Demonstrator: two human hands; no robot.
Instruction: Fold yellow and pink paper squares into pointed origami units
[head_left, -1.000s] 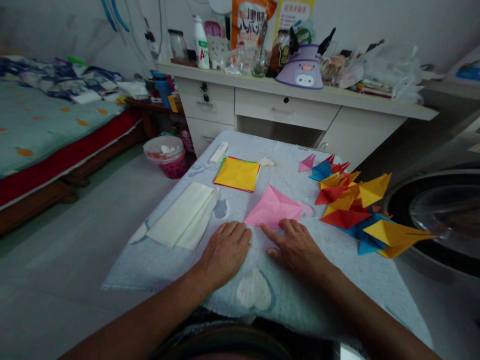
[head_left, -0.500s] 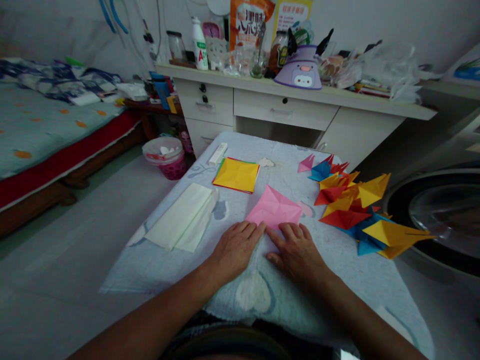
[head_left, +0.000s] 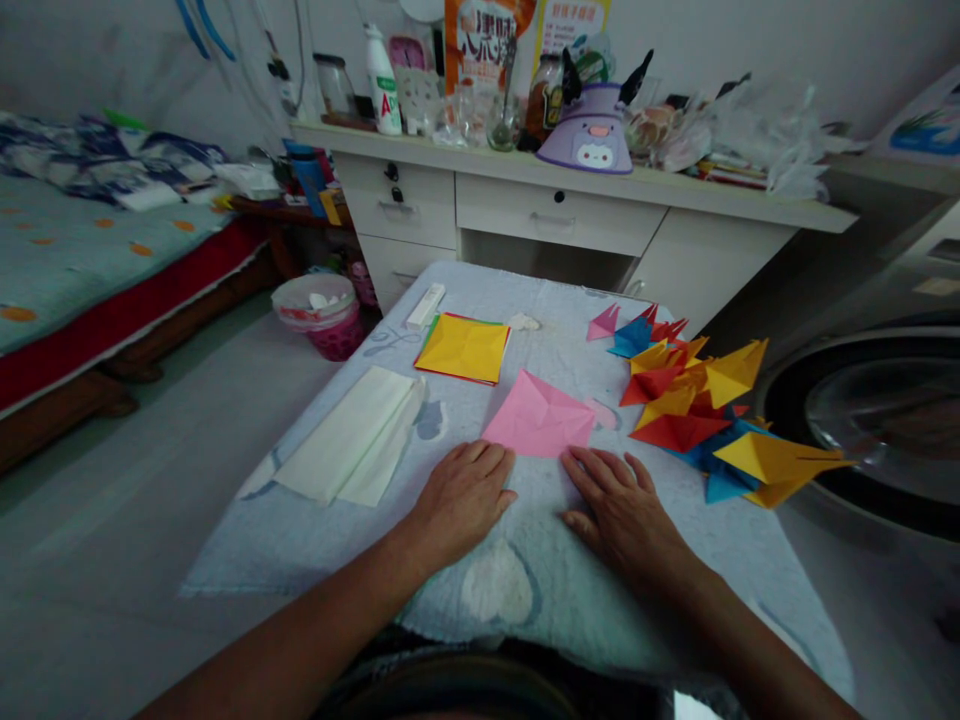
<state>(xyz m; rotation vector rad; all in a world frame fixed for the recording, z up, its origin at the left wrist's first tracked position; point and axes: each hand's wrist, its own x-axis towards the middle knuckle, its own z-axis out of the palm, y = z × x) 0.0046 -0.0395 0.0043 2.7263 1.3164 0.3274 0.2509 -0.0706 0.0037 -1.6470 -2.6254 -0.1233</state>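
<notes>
A creased pink sheet of origami paper (head_left: 536, 415) lies on the cloth-covered table in front of me. My left hand (head_left: 466, 497) rests flat, its fingertips at the paper's near left corner. My right hand (head_left: 621, 500) lies with fingers spread, the fingertips at the near right corner. Beyond the pink sheet, to the left, is a stack of coloured paper squares (head_left: 463, 347) with a yellow one on top. A cluster of folded paper figures (head_left: 679, 400) in red, yellow, blue and pink sits on the right of the table.
Folded pale tissue (head_left: 352, 435) lies on the left, with a small white box (head_left: 425, 306) behind it. A crumpled white scrap (head_left: 524, 321) is near the back. Behind the table stands a white desk (head_left: 555, 215); a pink bin (head_left: 334, 335) is left, a washing machine (head_left: 900, 400) right.
My hands have moved apart along the pink paper's near edge, from its middle out to the two corners. The whole view has shifted slightly.
</notes>
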